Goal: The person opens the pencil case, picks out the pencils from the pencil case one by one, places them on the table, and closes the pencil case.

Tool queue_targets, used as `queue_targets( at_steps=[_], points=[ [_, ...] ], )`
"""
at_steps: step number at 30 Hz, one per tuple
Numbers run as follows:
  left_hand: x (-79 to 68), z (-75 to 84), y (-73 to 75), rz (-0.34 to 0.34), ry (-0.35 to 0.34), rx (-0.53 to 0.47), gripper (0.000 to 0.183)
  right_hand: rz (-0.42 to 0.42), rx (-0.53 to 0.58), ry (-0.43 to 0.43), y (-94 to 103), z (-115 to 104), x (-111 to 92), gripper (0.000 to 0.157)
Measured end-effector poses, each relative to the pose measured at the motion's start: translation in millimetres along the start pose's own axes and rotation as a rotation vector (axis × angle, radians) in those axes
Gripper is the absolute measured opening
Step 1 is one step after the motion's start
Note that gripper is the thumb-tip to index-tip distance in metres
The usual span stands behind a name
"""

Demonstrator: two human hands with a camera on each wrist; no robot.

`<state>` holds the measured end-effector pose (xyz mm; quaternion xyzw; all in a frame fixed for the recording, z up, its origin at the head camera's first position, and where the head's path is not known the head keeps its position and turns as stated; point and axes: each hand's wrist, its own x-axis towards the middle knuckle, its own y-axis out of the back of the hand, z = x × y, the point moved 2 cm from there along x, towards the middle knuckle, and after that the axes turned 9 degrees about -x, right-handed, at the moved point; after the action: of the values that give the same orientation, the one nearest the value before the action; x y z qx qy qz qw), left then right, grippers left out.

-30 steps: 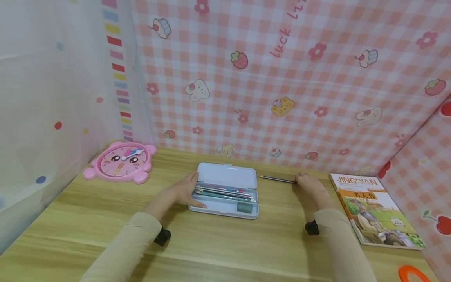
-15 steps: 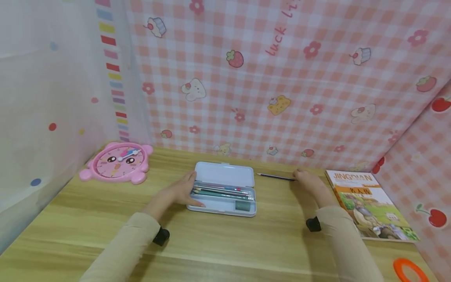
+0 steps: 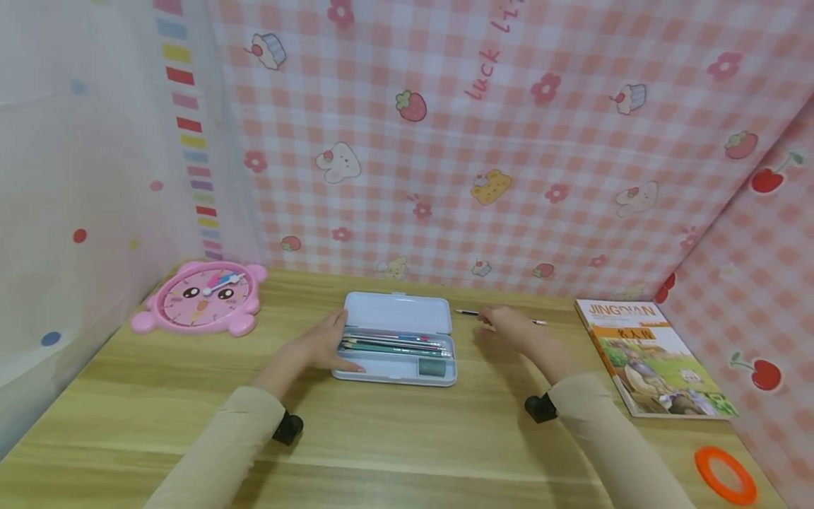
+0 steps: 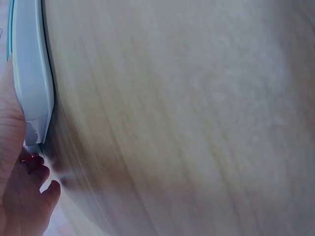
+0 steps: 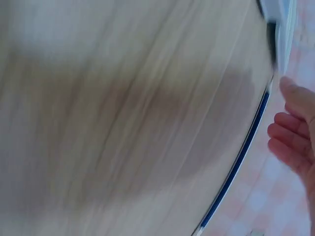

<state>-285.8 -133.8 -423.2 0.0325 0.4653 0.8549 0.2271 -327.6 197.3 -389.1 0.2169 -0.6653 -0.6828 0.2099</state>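
Note:
A white pencil case (image 3: pixel 396 312) lies with its lid raised, holding several pencils (image 3: pixel 394 345) and a grey-green block (image 3: pixel 432 367) in a front compartment. My left hand (image 3: pixel 321 345) holds the case's left end, thumb over the front side and fingers by the back; in the left wrist view this hand (image 4: pixel 24 187) has its fingers past the case's corner. To the right of the case, a dark pencil (image 3: pixel 467 312) lies on the table. Over its middle is my right hand (image 3: pixel 511 331). In the right wrist view, that hand's (image 5: pixel 298 128) fingers are loosely bent, apart from the dark blue pencil (image 5: pixel 238 160).
On the wooden table (image 3: pixel 381 438), a pink toy clock (image 3: pixel 203 300) stands at the back left. A book (image 3: pixel 655 360) lies to the right, and an orange ring (image 3: pixel 726 475) is near the front right. A checked cloth (image 3: pixel 445 155) hangs behind.
My right hand has moved left from the pencil's far right end to above its middle, baring that end. The pencil has stayed put. The left hand keeps its place on the case.

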Motion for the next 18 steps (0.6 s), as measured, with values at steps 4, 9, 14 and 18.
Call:
queue_targets(
  at_steps=[4, 9, 14, 18],
  points=[
    [0.2, -1.7, -0.8, -0.002, 0.001, -0.001, 0.117, 0.066, 0.009, 0.127, 3.0, -24.6, 4.0, 0.018],
    [1.3, -2.1, -1.2, 0.006, -0.005, -0.005, 0.117, 0.061, 0.036, 0.221, 3.5, -49.2, 5.9, 0.022],
    [2.3, -2.1, -1.5, 0.01, -0.007, -0.003, 0.117, 0.088, -0.002, 0.307, -0.4, -63.4, 6.8, 0.02],
    [2.2, -1.6, -1.4, 0.001, 0.009, 0.006, 0.117, 0.141, -0.031, 0.339, -2.7, -68.5, 5.8, 0.015]
  ],
)
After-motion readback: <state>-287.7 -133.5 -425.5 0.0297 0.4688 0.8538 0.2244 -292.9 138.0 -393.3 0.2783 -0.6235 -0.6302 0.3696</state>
